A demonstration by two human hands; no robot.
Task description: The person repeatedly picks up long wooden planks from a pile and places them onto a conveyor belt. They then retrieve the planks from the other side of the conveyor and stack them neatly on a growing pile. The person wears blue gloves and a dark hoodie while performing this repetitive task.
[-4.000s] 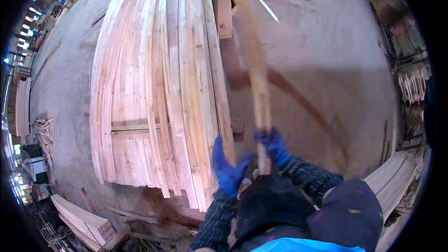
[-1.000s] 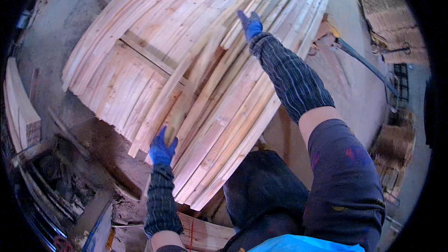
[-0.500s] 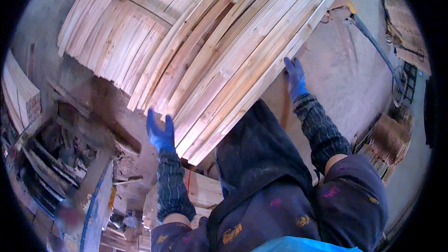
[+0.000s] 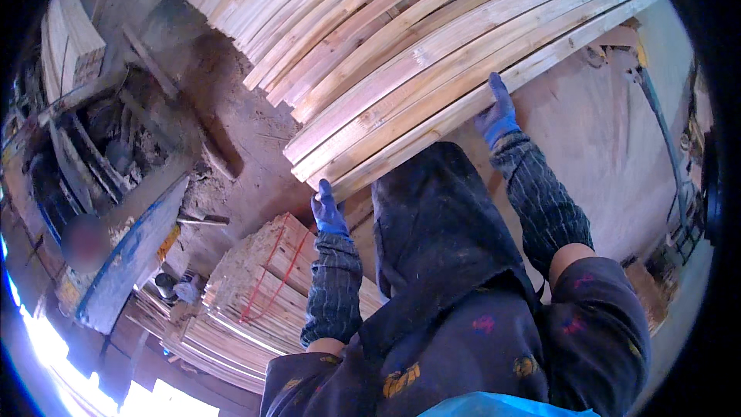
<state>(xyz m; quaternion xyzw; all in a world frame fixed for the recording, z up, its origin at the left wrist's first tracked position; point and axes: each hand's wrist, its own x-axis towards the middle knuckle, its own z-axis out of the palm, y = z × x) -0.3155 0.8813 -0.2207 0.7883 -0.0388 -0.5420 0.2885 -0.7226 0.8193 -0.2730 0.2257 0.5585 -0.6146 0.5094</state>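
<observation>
Long pale planks lie side by side on top of a wide stack of boards. Blue gloves cover both of my hands. My left hand is closed on the near end of the outermost plank, its thumb upright against the wood. Farther along that same plank, my right hand grips the edge with its thumb on top. The fingers of my right hand are mostly hidden under the wood.
A dark apron hangs between my arms, close to the plank. At lower left stands a bundle of boards tied with red strap. A worn blue-edged cart or trough holds scrap wood. A long dark handle lies at right.
My left hand has gone from spread fingers at the board ends to a grip on the outermost plank. The view has turned, and the planks appear lying more crosswise.
</observation>
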